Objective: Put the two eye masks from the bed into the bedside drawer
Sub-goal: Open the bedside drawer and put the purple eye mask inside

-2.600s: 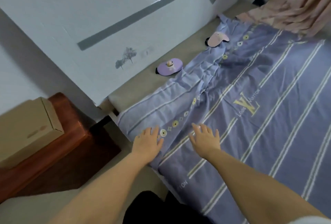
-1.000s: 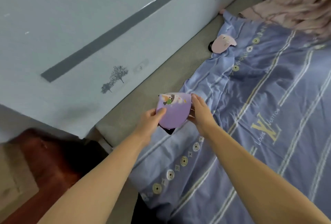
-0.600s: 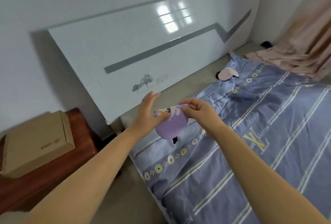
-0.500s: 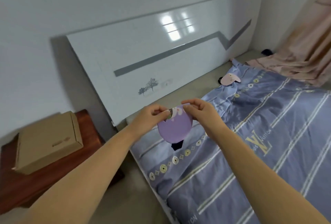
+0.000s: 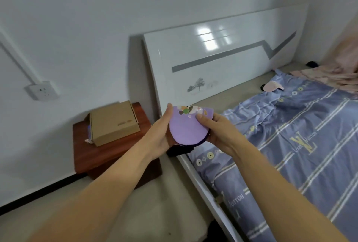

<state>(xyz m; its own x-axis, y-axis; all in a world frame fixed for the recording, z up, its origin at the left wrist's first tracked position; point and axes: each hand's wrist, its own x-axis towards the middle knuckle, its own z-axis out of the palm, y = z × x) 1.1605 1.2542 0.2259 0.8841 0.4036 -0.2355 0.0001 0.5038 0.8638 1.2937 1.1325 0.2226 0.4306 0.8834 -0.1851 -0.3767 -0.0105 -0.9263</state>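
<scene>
Both hands hold a purple eye mask (image 5: 186,127), folded in half, in the air over the bed's left edge. My left hand (image 5: 162,135) cups it from the left and behind. My right hand (image 5: 217,131) pinches its right side with the thumb on top. Its dark strap hangs below. A pink eye mask (image 5: 272,86) lies far back on the bed near the headboard. The reddish-brown bedside cabinet (image 5: 108,154) stands left of the bed; its drawer front is not visible from here.
A cardboard box (image 5: 114,123) sits on top of the bedside cabinet. A white headboard (image 5: 222,63) leans behind the bed. A purple striped bedsheet (image 5: 290,145) covers the mattress, with pink cloth (image 5: 333,75) at the far right. A wall socket (image 5: 41,90) is at left.
Both hands lifted the purple eye mask off the bed, folded it and carried it left toward the bedside cabinet. My view swung left, so the cabinet and box are nearer the middle.
</scene>
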